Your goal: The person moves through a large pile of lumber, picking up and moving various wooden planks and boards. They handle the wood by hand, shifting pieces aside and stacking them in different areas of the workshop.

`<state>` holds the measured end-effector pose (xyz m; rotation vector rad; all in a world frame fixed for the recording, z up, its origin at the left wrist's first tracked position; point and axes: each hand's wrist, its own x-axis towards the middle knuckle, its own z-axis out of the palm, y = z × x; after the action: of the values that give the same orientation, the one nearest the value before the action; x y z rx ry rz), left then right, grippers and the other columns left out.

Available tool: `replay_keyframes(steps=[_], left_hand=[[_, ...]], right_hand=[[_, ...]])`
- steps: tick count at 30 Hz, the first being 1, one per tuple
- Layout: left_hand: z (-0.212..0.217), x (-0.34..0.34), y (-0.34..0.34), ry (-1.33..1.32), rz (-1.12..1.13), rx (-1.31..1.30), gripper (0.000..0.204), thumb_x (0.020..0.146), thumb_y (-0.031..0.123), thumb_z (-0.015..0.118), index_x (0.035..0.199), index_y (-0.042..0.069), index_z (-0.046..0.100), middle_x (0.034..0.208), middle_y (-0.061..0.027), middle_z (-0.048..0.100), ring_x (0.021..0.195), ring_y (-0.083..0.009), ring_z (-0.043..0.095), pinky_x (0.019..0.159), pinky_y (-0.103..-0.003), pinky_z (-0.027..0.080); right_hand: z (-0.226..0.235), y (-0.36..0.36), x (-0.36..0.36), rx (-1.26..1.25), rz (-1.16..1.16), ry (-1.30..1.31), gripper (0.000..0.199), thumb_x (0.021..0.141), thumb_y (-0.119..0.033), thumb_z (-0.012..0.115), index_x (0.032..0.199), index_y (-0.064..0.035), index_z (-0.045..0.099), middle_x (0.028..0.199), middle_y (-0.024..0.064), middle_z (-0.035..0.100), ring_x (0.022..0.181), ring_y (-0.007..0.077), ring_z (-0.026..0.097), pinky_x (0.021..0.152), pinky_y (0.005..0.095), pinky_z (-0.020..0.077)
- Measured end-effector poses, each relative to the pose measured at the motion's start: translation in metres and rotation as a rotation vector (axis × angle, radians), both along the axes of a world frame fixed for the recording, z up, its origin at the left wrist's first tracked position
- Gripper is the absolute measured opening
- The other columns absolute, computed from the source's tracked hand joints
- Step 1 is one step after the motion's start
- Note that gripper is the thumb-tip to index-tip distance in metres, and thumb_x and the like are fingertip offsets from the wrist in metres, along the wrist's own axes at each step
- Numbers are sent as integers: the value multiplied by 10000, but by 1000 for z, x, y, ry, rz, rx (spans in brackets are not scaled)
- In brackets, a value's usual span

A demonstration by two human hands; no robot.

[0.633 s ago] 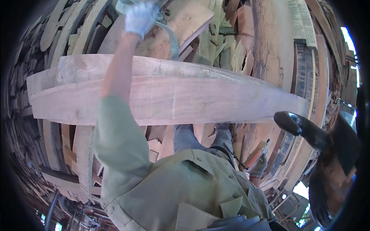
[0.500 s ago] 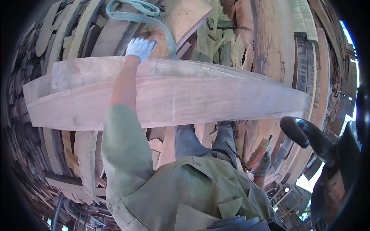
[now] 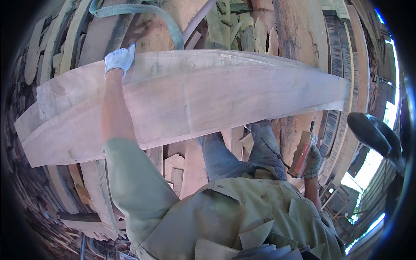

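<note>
A long, pale pinkish wooden slab (image 3: 173, 102) with a narrowing right end lies across in front of me. Another pale slab (image 3: 173, 60) shows along its far side. My left hand (image 3: 119, 60), in a white glove, rests at the far edge of the slabs, toward their left part. Its fingers look curled over that edge, with one digit pointing away. Low on the right, my gloved right hand (image 3: 313, 162) is closed around a red, boxy hand-held device (image 3: 302, 154) with a black stub on top. A dark cord hangs beside the device.
A pale green strap (image 3: 130, 9) lies looped over timber beyond the slabs. Boards and split wood (image 3: 253, 30) are stacked all around. At the right, a large dark curved hook-like object (image 3: 372, 132) juts into view.
The slabs' left end sits nearer and their right end farther in the picture. My left hand has shifted left and its fingers have drawn in. My right hand with the device appears higher.
</note>
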<state>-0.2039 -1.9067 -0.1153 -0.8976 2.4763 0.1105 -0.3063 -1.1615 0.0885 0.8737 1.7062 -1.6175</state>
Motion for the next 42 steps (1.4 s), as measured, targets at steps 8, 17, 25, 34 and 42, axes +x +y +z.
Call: replay_keyframes(steps=[8,17,25,34,42], left_hand=[[-4,9,1,90,-22,-96,640,979,454,272,858,1,708,908,-217,678,878,-370,657,837,-457,492],[-8,3,1,24,-72,-57,478,982,353,286,990,101,692,988,-126,686,1003,-294,615,913,-422,434],[-3,27,5,594,-110,-226,464,979,357,391,1280,32,529,1323,-155,525,1237,-325,459,1076,-420,293],[54,303,162,1077,1548,-715,613,975,367,458,1424,-24,313,1460,-232,321,1370,-339,283,1131,-440,224],[13,354,169,1856,2157,374,796,925,658,277,1496,108,203,1538,-62,236,1422,-241,186,1156,-390,139]], right_hand=[[12,-15,0,-40,-57,-18,534,806,-471,615,1123,-44,563,914,106,641,741,267,644,633,415,552],[13,-74,-8,-172,-151,-13,304,874,-246,579,1092,-36,608,997,99,652,875,215,633,826,347,517],[16,-120,-7,-256,18,152,208,877,-201,597,1014,-53,648,933,35,663,885,154,606,851,303,477],[-4,-103,-4,-164,149,93,389,930,-335,507,1189,-47,547,1046,113,630,938,241,627,798,390,541],[-12,-162,-49,-235,381,-52,495,890,-450,555,1174,-44,549,992,117,638,866,250,639,737,387,551]])
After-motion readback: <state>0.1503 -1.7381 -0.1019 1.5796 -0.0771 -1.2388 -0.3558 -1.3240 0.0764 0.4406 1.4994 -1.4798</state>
